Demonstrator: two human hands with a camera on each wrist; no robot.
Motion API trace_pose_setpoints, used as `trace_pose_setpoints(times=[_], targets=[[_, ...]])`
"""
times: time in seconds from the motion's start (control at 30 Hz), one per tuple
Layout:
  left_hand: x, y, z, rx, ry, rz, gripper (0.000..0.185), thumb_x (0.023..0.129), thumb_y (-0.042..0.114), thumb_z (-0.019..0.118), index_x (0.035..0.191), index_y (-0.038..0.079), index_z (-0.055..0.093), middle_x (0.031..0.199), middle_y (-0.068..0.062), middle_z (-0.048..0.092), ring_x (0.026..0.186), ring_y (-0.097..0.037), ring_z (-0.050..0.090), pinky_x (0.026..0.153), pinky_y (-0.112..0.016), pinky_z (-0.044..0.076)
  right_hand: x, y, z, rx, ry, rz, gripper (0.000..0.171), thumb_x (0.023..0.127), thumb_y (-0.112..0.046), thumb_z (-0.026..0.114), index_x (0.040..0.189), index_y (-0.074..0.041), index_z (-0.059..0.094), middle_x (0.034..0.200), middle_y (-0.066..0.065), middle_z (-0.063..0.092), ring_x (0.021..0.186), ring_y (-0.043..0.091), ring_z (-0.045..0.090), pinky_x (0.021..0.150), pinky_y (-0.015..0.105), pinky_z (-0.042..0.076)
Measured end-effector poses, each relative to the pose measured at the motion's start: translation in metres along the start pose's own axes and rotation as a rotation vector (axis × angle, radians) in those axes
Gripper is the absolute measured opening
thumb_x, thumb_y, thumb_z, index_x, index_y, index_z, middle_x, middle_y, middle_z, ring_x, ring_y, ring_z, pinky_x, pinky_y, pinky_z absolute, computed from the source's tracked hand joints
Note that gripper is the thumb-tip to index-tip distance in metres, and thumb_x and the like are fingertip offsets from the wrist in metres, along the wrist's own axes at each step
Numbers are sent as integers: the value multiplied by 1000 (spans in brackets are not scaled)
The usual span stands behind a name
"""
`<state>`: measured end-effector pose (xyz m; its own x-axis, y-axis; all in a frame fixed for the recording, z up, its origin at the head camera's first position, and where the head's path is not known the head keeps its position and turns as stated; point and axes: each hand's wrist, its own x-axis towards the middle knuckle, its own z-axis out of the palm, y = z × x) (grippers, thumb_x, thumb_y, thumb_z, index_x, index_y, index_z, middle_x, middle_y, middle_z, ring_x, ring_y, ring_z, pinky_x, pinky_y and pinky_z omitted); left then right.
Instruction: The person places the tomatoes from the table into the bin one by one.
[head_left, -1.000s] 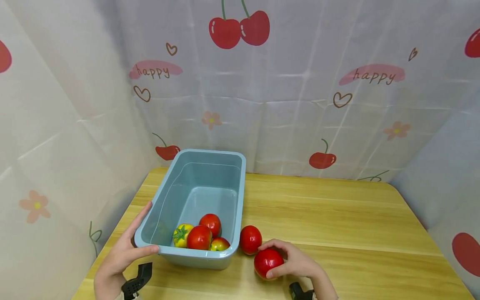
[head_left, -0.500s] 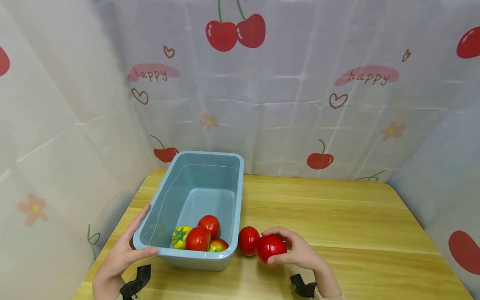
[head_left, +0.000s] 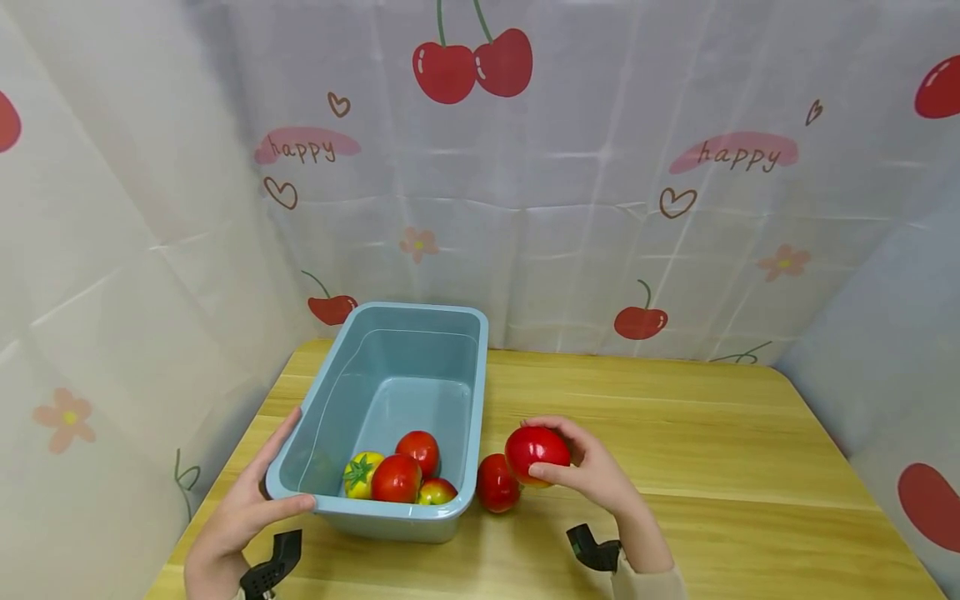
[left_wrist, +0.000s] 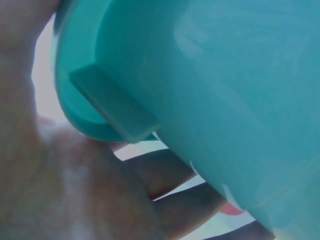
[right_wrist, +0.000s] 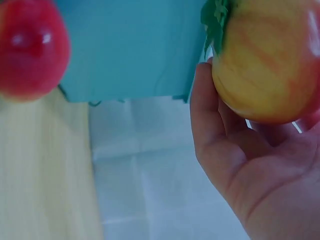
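Just right of the bin [head_left: 315, 417], right hand [head_left: 592, 471] grips a tomato [head_left: 536, 447]; left hand [head_left: 240, 512] clasps the bin's corner, thumb over the rim.

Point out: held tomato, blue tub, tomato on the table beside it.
held tomato [head_left: 534, 448], head view, its red front face.
blue tub [head_left: 390, 507], head view, near rim.
tomato on the table [head_left: 497, 485], head view, middle of its visible side.

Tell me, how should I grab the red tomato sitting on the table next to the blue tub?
Probably best from above and the right. The red tomato sits close against the blue tub wall on its left, so fingers cannot easily slip in there. It is round and smooth, so curl your fingers over the top and around its widest part. The right hand, holding another tomato, is nearest.
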<state>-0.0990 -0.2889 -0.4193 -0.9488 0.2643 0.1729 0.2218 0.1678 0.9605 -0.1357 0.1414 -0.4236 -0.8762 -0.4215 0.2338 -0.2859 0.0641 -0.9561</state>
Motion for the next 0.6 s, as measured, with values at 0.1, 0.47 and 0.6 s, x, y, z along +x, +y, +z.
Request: trace_pose_setpoints(times=[0.1, 0.47, 0.6], targets=[[0, 0, 0, -5, -2, -1, 97, 79, -10, 65, 152, 22, 11, 151, -16, 10, 116, -22, 41, 82, -32, 49, 7, -6, 1, 15, 16, -2, 46, 83, -5, 68, 126, -5, 53, 130, 19, 49, 108, 39, 50, 78, 36, 52], [0, 0, 1, -8, 1, -9, 96, 79, -10, 65, 152, 22, 11, 151, -16, 9, 116, -23, 39, 82, -31, 49, 29, -29, 12, 27, 23, 0, 49, 83, -10, 71, 128, -15, 53, 131, 9, 49, 110, 37, 50, 78, 38, 52], [0, 0, 1, -1, 4, 5, 96, 78, -10, 65, 152, 20, 12, 151, -16, 10, 116, -22, 40, 82, -31, 49, 33, -34, 18, 36, 25, 8, 49, 82, -11, 71, 128, -15, 54, 130, 9, 50, 110, 35, 51, 77, 38, 53]])
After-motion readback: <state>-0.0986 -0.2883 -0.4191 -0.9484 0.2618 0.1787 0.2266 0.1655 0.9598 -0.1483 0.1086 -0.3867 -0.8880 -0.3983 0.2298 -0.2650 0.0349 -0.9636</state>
